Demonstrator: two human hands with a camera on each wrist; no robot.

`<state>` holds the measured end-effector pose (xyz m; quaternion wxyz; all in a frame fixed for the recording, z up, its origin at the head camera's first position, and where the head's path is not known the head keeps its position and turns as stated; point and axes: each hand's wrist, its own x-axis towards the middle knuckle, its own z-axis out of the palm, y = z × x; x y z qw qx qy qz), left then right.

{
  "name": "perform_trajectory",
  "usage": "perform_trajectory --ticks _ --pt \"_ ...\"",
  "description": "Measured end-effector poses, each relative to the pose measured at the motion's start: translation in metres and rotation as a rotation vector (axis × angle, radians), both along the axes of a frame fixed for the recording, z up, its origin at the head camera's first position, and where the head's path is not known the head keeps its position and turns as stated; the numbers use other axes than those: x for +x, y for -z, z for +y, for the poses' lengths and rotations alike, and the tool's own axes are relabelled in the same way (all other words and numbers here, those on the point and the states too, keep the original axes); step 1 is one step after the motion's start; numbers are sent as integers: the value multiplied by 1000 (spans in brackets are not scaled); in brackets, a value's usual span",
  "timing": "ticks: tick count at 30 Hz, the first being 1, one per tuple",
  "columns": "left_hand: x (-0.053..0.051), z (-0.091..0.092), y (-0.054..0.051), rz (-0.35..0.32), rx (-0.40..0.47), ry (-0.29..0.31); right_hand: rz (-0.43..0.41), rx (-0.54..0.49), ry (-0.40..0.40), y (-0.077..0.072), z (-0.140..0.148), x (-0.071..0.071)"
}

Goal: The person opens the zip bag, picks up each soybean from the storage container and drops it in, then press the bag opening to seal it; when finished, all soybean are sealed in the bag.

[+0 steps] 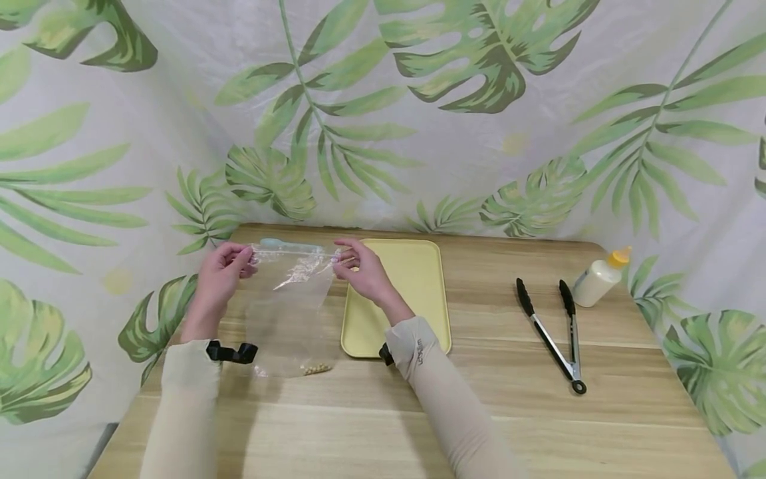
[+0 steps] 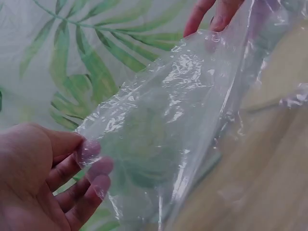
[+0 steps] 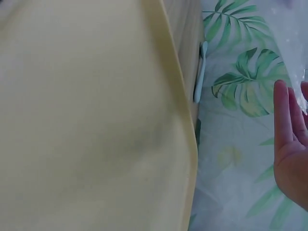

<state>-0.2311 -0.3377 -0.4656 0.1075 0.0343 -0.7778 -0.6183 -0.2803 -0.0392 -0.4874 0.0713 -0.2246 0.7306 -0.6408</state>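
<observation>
A clear plastic bag (image 1: 290, 306) hangs spread between my two hands, its mouth edge stretched taut at the top. My left hand (image 1: 217, 276) pinches one top corner; in the left wrist view its thumb and fingers (image 2: 98, 167) show through the film. The opposite corner is pinched by my right hand (image 1: 365, 273), which is partly cut off at the edge of the right wrist view. Small yellowish pieces (image 1: 317, 369) lie gathered in the bag's lower right corner.
A yellow tray (image 1: 397, 299) lies under my right forearm. Behind the bag, near the table's back edge, lies a slim light-blue object (image 3: 200, 72). To the right are black-tipped metal tongs (image 1: 552, 344), spread apart, and a white squeeze bottle (image 1: 596, 283) with an orange-yellow cap.
</observation>
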Motion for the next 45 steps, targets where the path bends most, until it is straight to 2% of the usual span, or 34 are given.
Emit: perform_trajectory --ticks 3,6,11,13,17,21,24,27,30,34,40,45 --pt "-5 6 2 -6 62 -17 -54 -51 3 4 0 1" --pt "-8 13 2 -8 113 -27 -84 -56 14 9 2 2" --pt "-13 20 7 -39 159 -31 -69 57 31 21 7 2" --pt "-15 20 11 -54 149 -16 -67 96 21 25 8 2" --pt "-21 12 24 -85 89 34 -104 132 -26 28 8 1" --pt "-27 3 38 -115 -18 81 -113 189 -65 32 7 0" --pt "-30 1 46 -112 -68 86 -92 236 -87 35 7 -2" --pt "-31 0 52 -102 -88 63 -86 273 -102 36 7 -2" --pt "-30 1 56 -103 -160 52 -83 324 -107 37 6 -1" --pt "-27 1 56 -124 -251 86 -82 389 -111 38 5 2" --pt "-25 1 58 -144 -276 130 -53 437 -127 35 6 6" --pt "-27 -3 62 -175 -285 212 -45 458 -150 36 6 5"
